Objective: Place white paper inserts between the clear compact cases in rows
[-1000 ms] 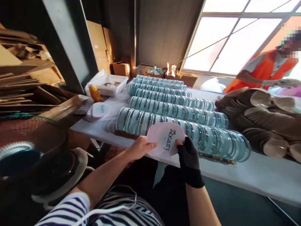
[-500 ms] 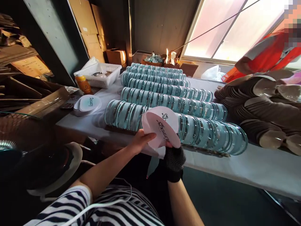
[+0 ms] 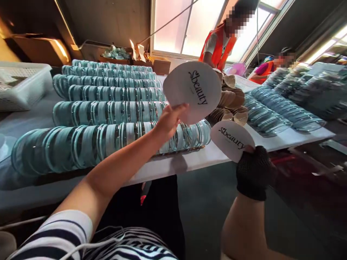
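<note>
My left hand (image 3: 170, 121) is bare and holds up a round white card (image 3: 193, 90) printed "beauty", lifted above the table. My right hand (image 3: 253, 169), in a black mesh glove, grips a second white "beauty" card (image 3: 231, 140) lower and to the right, past the table's front edge. Beneath my left hand lie long rows of clear teal-rimmed round lids (image 3: 105, 139) packed on edge across the white table (image 3: 187, 164).
A heap of brown round pads (image 3: 230, 104) lies behind the cards. More rows of clear lids (image 3: 279, 112) cover the right end. A white basket (image 3: 21, 85) stands far left. Two people, one in an orange vest (image 3: 218, 45), are at the far side by the window.
The view has swung right. The one stack held in both hands has come apart: my left hand raised one card and my right hand drew another down to the right.
</note>
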A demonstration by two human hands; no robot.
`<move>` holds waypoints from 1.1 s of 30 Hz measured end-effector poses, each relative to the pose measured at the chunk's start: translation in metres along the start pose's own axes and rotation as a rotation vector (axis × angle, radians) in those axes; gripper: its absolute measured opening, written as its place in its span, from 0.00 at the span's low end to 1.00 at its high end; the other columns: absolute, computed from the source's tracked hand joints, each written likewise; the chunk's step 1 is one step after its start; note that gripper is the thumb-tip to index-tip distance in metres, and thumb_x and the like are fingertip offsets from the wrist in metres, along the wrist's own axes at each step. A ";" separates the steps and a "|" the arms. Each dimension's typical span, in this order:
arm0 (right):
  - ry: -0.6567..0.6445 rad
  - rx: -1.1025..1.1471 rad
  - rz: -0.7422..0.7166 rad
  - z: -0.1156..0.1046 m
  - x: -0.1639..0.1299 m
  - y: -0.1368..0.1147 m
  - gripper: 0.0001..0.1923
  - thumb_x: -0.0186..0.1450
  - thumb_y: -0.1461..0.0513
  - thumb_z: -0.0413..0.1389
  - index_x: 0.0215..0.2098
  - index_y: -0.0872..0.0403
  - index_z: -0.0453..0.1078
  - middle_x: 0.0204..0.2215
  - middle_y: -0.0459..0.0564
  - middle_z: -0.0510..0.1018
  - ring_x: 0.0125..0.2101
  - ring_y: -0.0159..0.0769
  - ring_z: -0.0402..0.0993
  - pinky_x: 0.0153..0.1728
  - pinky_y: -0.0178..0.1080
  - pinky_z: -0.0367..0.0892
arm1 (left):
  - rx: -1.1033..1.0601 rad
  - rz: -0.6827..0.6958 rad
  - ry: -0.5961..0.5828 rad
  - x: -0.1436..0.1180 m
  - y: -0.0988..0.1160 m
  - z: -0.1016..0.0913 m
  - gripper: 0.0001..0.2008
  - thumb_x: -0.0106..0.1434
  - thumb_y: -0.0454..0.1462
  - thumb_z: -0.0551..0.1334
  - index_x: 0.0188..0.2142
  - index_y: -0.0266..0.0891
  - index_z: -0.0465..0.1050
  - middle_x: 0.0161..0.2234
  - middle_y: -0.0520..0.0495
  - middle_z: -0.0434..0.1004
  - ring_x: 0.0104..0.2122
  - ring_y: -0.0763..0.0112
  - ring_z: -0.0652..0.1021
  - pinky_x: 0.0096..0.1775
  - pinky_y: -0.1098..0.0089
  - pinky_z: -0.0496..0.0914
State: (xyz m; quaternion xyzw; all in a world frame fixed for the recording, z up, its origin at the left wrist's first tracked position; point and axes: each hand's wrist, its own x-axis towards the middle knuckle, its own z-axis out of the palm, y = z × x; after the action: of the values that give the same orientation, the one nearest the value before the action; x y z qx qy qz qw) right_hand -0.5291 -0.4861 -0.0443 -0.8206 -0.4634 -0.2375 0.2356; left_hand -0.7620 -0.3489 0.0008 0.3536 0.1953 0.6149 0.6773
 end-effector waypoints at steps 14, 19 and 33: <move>-0.474 -0.016 -0.320 0.066 0.043 -0.023 0.19 0.74 0.56 0.40 0.44 0.57 0.70 0.31 0.56 0.77 0.24 0.34 0.66 0.25 0.37 0.43 | -0.110 -0.285 0.165 0.069 -0.092 0.027 0.14 0.61 0.28 0.63 0.47 0.32 0.74 0.42 0.42 0.81 0.44 0.68 0.80 0.54 0.66 0.69; -0.521 0.159 -0.300 0.073 0.053 -0.020 0.15 0.72 0.54 0.44 0.43 0.54 0.68 0.35 0.52 0.79 0.29 0.35 0.71 0.27 0.35 0.49 | -0.107 -0.294 0.125 0.069 -0.092 0.027 0.12 0.60 0.26 0.63 0.44 0.32 0.76 0.38 0.42 0.82 0.41 0.66 0.81 0.51 0.65 0.71; -1.160 0.821 -0.122 0.093 0.043 -0.016 0.21 0.65 0.50 0.49 0.45 0.57 0.69 0.20 0.47 0.74 0.19 0.33 0.69 0.22 0.34 0.60 | -0.027 -0.303 0.121 0.066 -0.093 0.027 0.11 0.60 0.27 0.63 0.43 0.34 0.76 0.36 0.45 0.82 0.44 0.66 0.79 0.54 0.66 0.70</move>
State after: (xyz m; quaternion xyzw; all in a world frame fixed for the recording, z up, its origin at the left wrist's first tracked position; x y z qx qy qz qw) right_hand -0.5071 -0.3948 -0.0876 -0.6324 -0.6109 0.4185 0.2274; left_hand -0.6670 -0.2903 -0.0367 0.2733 0.2788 0.5284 0.7539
